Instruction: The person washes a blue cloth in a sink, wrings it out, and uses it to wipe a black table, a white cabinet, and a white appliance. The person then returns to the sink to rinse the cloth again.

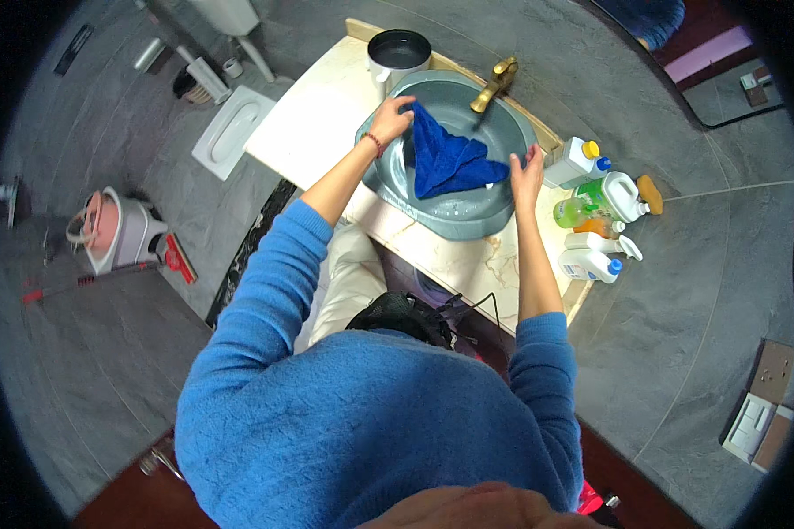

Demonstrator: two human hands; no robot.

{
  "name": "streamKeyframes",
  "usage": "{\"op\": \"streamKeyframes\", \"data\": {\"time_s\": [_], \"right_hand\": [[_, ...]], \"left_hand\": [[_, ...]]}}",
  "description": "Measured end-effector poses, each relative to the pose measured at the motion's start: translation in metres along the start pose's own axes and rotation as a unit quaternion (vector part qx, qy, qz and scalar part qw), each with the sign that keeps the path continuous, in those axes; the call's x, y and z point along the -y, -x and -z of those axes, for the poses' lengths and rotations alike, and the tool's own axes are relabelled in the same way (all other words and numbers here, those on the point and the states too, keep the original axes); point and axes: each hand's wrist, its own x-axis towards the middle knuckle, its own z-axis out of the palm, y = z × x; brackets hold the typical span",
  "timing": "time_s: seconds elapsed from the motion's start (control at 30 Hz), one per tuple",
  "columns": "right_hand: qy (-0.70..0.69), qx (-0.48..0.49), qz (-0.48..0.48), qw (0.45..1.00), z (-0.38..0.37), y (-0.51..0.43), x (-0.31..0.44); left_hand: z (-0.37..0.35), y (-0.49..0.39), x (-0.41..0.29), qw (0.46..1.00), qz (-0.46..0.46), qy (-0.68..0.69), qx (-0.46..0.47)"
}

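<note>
A grey-green plastic basin [460,228] stands on the marble-look counter below a brass faucet [494,86]. A dark blue cloth [450,159] is spread between both hands over the basin. My left hand [394,121], with a beaded bracelet at its wrist, pinches the cloth's upper left corner between thumb and fingers. At the basin's right side, my right hand [527,175] has its thumb and fingers at the cloth's right tip; whether they close on it is hard to tell.
A white pot [385,78] with a dark interior stands behind the basin on the counter [311,119]. Several cleaning bottles [585,256] line the counter's right end, near a sponge [649,194]. A squat toilet [233,132], a mop bucket [122,231] and a red squeegee [180,258] are at the left.
</note>
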Motion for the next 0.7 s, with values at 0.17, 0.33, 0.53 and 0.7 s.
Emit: {"op": "streamKeyframes", "data": {"time_s": [0.17,0.33,0.53,0.7], "right_hand": [[0.155,-0.029,0.234,0.959,-0.043,-0.091,0.082],[0.464,0.133,0.396,0.781,-0.043,-0.181,0.073],[0.299,0.058,0.303,0.903,-0.029,-0.193,0.107],[0.138,-0.105,-0.083,0.981,-0.079,-0.049,-0.024]], "left_hand": [[-0.042,-0.025,0.059,0.965,0.126,0.186,0.136],[-0.054,-0.031,0.059,0.912,0.204,0.229,0.273],[-0.029,-0.053,0.048,0.881,0.214,0.312,0.283],[0.031,-0.092,0.073,0.912,0.146,0.381,0.038]]}}
